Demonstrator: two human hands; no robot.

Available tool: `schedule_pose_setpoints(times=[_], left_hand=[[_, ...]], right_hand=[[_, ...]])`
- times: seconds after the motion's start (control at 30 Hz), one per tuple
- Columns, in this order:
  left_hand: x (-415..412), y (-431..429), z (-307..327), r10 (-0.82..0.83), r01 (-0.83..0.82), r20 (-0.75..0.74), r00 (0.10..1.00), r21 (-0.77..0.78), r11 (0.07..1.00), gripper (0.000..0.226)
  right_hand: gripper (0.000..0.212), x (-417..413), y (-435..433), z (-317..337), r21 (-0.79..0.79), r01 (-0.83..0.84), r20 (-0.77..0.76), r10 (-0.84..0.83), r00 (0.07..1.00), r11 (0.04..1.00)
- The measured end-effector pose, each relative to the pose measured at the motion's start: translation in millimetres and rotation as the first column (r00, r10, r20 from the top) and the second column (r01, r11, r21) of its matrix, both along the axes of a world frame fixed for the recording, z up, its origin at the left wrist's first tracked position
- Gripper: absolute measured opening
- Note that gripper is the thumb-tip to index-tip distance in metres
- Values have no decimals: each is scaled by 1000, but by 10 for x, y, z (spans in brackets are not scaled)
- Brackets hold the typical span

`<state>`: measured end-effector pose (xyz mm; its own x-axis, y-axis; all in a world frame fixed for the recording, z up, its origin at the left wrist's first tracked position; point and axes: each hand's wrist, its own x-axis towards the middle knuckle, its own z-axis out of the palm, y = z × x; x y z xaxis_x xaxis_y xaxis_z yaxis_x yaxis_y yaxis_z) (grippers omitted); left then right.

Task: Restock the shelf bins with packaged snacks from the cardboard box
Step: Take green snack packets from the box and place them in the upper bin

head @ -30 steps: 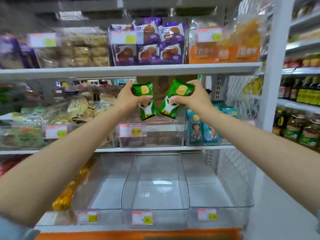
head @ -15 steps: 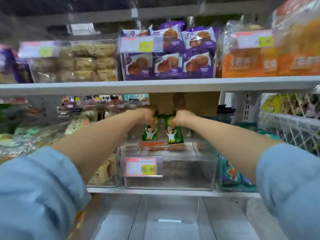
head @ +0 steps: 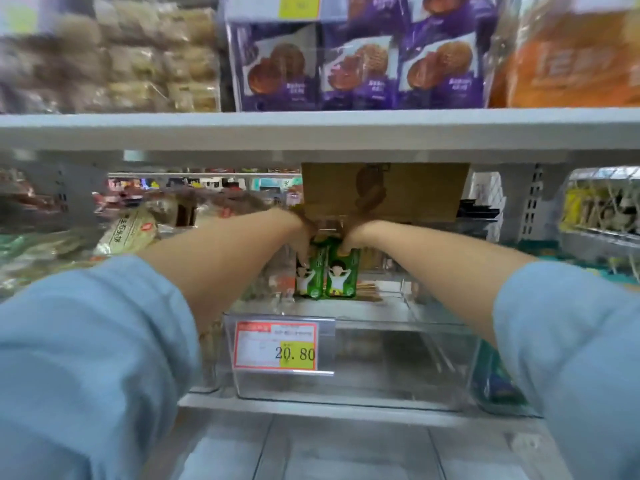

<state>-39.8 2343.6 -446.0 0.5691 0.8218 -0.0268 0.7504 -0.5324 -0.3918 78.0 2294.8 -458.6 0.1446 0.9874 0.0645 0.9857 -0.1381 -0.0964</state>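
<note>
Green snack packs (head: pixel 325 275) | upright in clear bin (head: pixel 381 362) | fingers (head: pixel 305 252) pinch tops

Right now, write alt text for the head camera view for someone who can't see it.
The left hand holds one green packet and the right hand a second packet beside it, both upright deep in a clear bin tagged 20.80. Purple biscuit packs sit one shelf up.

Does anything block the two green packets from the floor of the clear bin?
Nothing visible does. The left hand and right hand hold the green packets upright, side by side, low at the back of the clear bin.
</note>
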Motion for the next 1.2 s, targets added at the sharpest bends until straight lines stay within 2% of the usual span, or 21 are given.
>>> schedule_pose_setpoints(times=[0.17,0.3,0.4,0.47,0.6,0.7,0.83,0.9,1.0,1.13,1.2], left_hand=[[63,-10,-50,-13,13,-11,1000,9,1000,62],[14,19,-2,13,-1,-93,996,122,993,49],[-18,-27,26,44,-5,-147,988,251,968,51],[-13,-81,56,46,-5,-149,988,260,966,54],[-56,-165,171,11,-8,-16,1000,165,986,47],[-209,-448,218,-77,62,182,980,87,994,40],[-591,-1246,104,-288,221,399,871,206,953,35],[-750,-1632,-76,-342,267,477,810,220,938,33],[-879,-2069,-384,-376,307,589,715,219,926,31],[-951,-2647,-831,-489,368,731,475,340,865,36],[-952,-2916,-1157,-486,399,785,385,334,854,43]], right_hand=[[40,35,2,-93,-3,29,-120,-30,992,1000],[49,32,-20,-123,-154,35,-307,-81,948,987],[43,-55,-40,-138,-82,8,-280,-31,959,997],[42,-82,-77,-115,-38,24,-222,-32,975,999],[49,-109,-320,42,-40,42,-174,-49,983,998],[38,-147,-721,247,140,3,-132,16,991,990],[29,-189,-1489,320,417,-111,-295,250,922,902],[18,-203,-1928,209,471,-152,-328,333,884,869],[15,-209,-2476,-66,545,-141,-345,375,860,826],[20,-236,-3182,-621,568,-140,-397,419,817,811],[25,-202,-3485,-1001,566,-112,-448,419,790,817]])
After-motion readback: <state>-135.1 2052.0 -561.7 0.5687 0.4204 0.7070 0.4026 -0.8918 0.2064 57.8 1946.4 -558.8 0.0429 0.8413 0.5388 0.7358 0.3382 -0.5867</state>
